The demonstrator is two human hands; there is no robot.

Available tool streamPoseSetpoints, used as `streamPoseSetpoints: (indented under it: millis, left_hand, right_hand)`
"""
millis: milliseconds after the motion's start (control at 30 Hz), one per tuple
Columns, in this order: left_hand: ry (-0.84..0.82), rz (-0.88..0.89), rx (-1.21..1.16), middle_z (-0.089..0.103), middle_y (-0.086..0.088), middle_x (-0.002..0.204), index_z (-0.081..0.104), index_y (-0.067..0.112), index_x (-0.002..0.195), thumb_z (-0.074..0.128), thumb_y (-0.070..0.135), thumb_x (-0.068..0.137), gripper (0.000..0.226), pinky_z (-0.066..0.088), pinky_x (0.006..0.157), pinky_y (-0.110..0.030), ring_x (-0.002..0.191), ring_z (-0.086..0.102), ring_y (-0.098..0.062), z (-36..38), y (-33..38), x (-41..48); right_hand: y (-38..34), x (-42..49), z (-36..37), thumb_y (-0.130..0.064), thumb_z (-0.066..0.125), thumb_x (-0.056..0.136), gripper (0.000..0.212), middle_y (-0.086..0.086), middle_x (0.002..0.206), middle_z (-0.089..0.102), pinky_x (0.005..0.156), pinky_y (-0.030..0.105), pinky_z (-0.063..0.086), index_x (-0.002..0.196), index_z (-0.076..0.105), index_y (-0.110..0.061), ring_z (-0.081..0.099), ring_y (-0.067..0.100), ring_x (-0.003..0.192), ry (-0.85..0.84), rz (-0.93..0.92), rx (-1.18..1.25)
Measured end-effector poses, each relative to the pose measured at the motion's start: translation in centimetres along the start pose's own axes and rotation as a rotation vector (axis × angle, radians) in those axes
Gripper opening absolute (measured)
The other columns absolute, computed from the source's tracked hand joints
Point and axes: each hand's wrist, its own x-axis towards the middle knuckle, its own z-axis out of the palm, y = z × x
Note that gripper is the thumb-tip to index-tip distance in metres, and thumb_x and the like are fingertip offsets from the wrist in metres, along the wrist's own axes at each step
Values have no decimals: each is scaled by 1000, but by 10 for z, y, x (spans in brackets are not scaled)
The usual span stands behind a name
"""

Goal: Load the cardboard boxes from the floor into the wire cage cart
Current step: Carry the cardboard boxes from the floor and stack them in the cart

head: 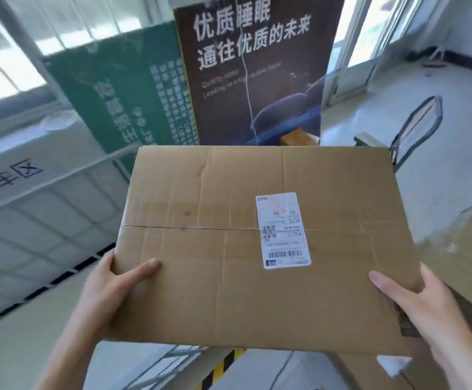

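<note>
From the head view, a person holds a flat cardboard box (257, 249) up off the floor with both hands, its broad top face turned to the camera. The left hand (111, 291) grips the box's near left corner, thumb lying on top and the other fingers running down the side and out of sight. The right hand (414, 305) grips the near right edge the same way, thumb pressed on the top face.

A white label (282, 229) with a QR code and barcode is stuck across the box's taped middle seam, right of centre.

Beyond the box's far edge stands a dark banner (251, 66) with white Chinese lettering, and left of that a green sign (133, 88). Left of the box runs a white wire grid (46, 206); whether it belongs to the cart I cannot tell. Just right of the box sits a second box (468, 249), partly hidden by it. A small carton (296, 136) peeks over the far edge. Below the near edge shows yellow-and-black tape (223, 367).
</note>
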Motion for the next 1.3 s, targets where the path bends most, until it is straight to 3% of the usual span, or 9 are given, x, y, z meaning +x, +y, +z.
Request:
streamPoseSetpoints:
  millis: [100,267,367,433,633,833,933,1133,1300]
  left_hand:
    - [97,-45,-65,76,4,96,66,28,109,88,51,47,70,58,77,-44,87,73,-23,-71,-18,2]
    - [282,-90,-118,77,9,88,67,26,105,89,43,59,53,56,67,-37,83,73,-20,-173,-55,-5]
    - [370,-121,-134,75,19,84,68,29,102,89,46,60,49,54,61,-33,77,73,-13,-216,-77,-11]
    - [419,-151,-158,76,15,86,68,28,104,89,45,61,52,55,60,-34,76,74,-13,-242,-91,-16]
    - [550,-243,-176,74,3,99,66,27,107,89,43,63,52,56,64,-37,88,71,-22,-289,-131,-19]
    - [594,-365,-204,71,-1,103,61,24,116,87,43,68,58,55,63,-36,91,69,-25,-330,-191,-16]
    - [594,-426,-227,74,0,100,64,24,107,90,44,63,54,58,65,-38,89,72,-25,-355,-229,-14]
    - [524,-540,-240,72,-3,104,62,18,118,90,41,64,64,53,62,-34,88,70,-22,-423,-327,23]
    - [396,-635,-213,68,-7,115,55,13,128,90,38,69,73,54,77,-40,97,66,-25,-469,-427,74]
  right_hand:
    - [-33,-12,68,-62,88,51,63,-14,97,73,84,47,56,101,61,-36,70,16,92,-112,-56,-40]
    - [-75,-29,172,-75,85,42,74,-11,97,73,68,43,59,101,58,-40,72,17,85,-282,-143,-108]
    - [-92,-32,225,-76,82,45,79,-8,104,71,76,50,60,111,57,-41,70,21,92,-379,-197,-152]
    - [-100,-32,263,-75,82,47,91,-7,110,69,82,52,59,124,54,-35,68,22,97,-440,-225,-183]
    - [-108,-32,362,-61,87,61,68,-12,106,69,76,40,57,116,56,-35,68,11,92,-606,-273,-209]
    - [-95,-47,450,-50,88,66,70,-3,110,69,85,45,56,121,56,-23,67,19,99,-717,-262,-293]
    - [-83,-67,486,-47,88,67,66,-1,110,69,89,51,56,119,56,-22,67,21,98,-740,-255,-363]
    - [-37,-121,579,-59,82,70,92,6,132,62,98,51,51,142,45,-13,60,29,117,-745,-187,-598]
    - [29,-153,665,-57,82,71,69,5,119,66,92,46,53,119,50,-18,63,26,104,-716,-87,-773]
